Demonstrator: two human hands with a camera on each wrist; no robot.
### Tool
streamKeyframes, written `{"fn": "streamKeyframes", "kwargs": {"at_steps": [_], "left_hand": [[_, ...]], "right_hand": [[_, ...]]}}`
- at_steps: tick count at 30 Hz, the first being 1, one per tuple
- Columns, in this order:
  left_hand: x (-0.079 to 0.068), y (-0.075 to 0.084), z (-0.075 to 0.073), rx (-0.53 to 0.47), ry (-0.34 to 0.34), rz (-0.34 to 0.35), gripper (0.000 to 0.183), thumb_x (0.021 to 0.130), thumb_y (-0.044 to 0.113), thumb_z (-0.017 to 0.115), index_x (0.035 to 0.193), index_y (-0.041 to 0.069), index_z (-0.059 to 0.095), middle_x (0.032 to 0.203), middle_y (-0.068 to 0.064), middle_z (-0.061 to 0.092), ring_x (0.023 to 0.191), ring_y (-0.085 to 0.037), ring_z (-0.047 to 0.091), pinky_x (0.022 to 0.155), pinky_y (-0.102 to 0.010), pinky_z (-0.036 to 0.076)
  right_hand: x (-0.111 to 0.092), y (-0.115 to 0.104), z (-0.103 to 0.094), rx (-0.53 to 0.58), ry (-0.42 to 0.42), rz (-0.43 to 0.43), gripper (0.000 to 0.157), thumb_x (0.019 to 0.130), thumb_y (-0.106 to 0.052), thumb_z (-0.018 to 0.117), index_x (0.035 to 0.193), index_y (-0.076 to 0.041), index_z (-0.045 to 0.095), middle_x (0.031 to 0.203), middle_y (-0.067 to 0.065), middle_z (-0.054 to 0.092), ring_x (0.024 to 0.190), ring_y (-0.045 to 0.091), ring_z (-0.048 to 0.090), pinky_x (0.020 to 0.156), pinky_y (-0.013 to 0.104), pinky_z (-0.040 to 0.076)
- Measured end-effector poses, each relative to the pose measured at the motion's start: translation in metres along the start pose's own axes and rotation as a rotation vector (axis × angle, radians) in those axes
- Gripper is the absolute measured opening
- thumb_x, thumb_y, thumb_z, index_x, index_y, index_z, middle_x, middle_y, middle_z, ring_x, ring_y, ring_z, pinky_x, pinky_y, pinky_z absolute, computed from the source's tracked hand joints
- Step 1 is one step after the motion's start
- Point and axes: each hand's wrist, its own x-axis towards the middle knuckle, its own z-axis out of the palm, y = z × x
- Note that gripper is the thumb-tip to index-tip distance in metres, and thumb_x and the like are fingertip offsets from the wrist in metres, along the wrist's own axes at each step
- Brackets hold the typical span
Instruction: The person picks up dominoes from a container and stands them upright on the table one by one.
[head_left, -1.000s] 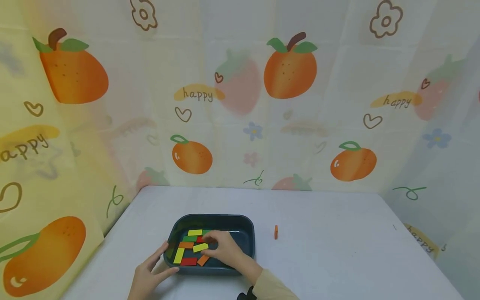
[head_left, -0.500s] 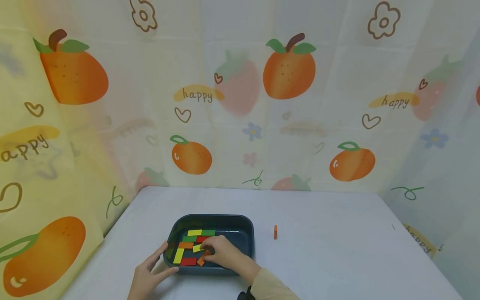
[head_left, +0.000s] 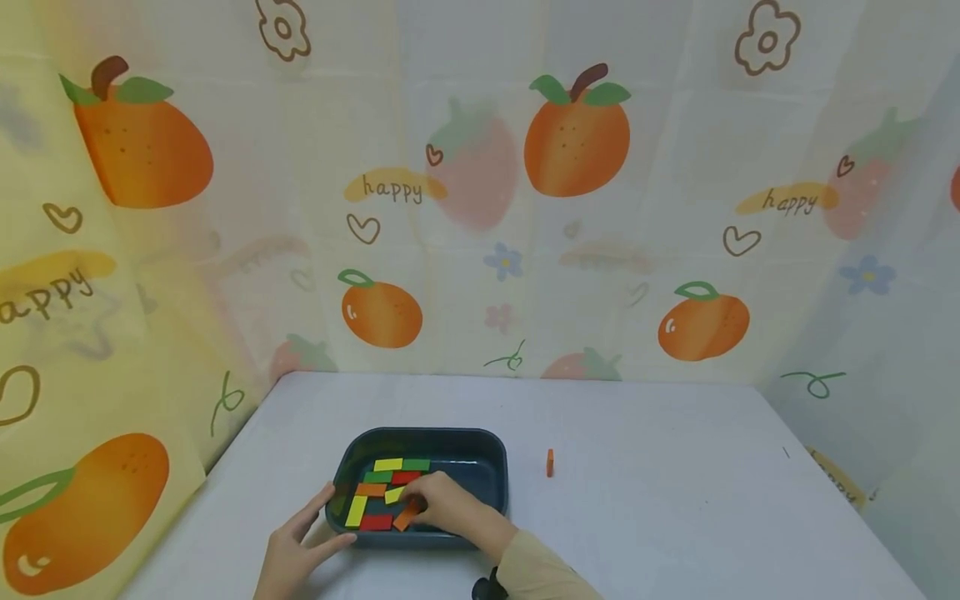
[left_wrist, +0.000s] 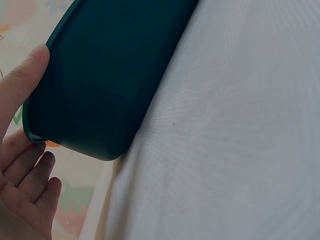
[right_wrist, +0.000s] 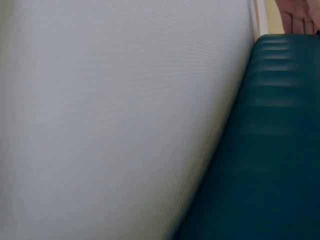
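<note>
A dark teal tray sits on the table, with flat rectangular blocks laid in its left part. My left hand holds the tray's near-left corner, thumb at the front rim and a finger at the left side; the left wrist view shows the tray wall beside that hand. Inside the tray, my right hand has its fingertips curled at an orange block lying askew, which it appears to pinch. Touching those fingers is a tilted yellow block. The right fingertips are partly hidden and lie outside the right wrist view.
Beside the tray on the right, a lone orange block stands on edge. Red, green and further yellow blocks lie in the tray. A fruit-print curtain borders the white table.
My right hand has moved slightly down within the tray, from the tilted yellow block to the orange one, uncovering the green and red blocks behind. The left hand stays at the corner.
</note>
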Motion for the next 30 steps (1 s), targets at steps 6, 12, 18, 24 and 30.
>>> {"fn": "streamKeyframes", "kwargs": {"at_steps": [6,12,18,24,30], "left_hand": [[-0.0021,0.0004,-0.0001,-0.01,-0.002,-0.017,0.075,0.065,0.03,0.079,0.129,0.006,0.048,0.13,-0.005,0.046,0.114,0.001,0.037,0.094,-0.038,0.038],[-0.0019,0.0002,-0.0003,-0.02,0.004,-0.009,0.074,0.065,0.029,0.08,0.129,0.007,0.049,0.129,-0.005,0.046,0.105,0.015,0.033,0.094,-0.038,0.039],[-0.0011,0.0013,-0.0007,-0.025,0.006,-0.003,0.074,0.064,0.029,0.08,0.128,0.007,0.05,0.129,-0.006,0.047,0.105,0.015,0.034,0.093,-0.039,0.039],[0.0001,0.0021,-0.0007,-0.015,0.011,-0.001,0.074,0.064,0.029,0.08,0.127,0.007,0.051,0.128,-0.006,0.047,0.105,0.015,0.034,0.093,-0.04,0.039],[-0.0008,0.0016,-0.0004,-0.003,0.012,-0.005,0.075,0.063,0.03,0.081,0.128,0.006,0.05,0.129,-0.005,0.047,0.105,0.015,0.033,0.093,-0.039,0.038]], "right_hand": [[0.0003,-0.0012,0.0004,-0.024,-0.049,0.015,0.025,0.074,-0.005,0.072,0.099,-0.006,0.069,0.089,-0.006,0.065,0.072,-0.003,0.053,0.064,0.007,0.044],[0.0017,-0.0032,0.0001,-0.119,-0.055,0.007,0.023,0.073,-0.008,0.074,0.095,-0.008,0.071,0.086,-0.007,0.062,0.071,-0.003,0.051,0.06,0.006,0.043],[0.0013,-0.0042,-0.0003,-0.208,-0.055,0.011,0.019,0.071,-0.01,0.076,0.089,-0.011,0.073,0.076,-0.009,0.053,0.067,-0.001,0.048,0.057,0.004,0.039],[0.0,-0.0021,-0.0008,-0.212,-0.02,0.016,0.014,0.069,-0.01,0.077,0.083,-0.011,0.073,0.074,-0.009,0.052,0.069,0.001,0.046,0.059,0.006,0.039],[-0.0008,0.0,0.0016,-0.161,-0.025,0.062,0.011,0.07,-0.011,0.076,0.08,-0.012,0.072,0.072,-0.01,0.054,0.067,0.001,0.047,0.058,0.009,0.041]]}}
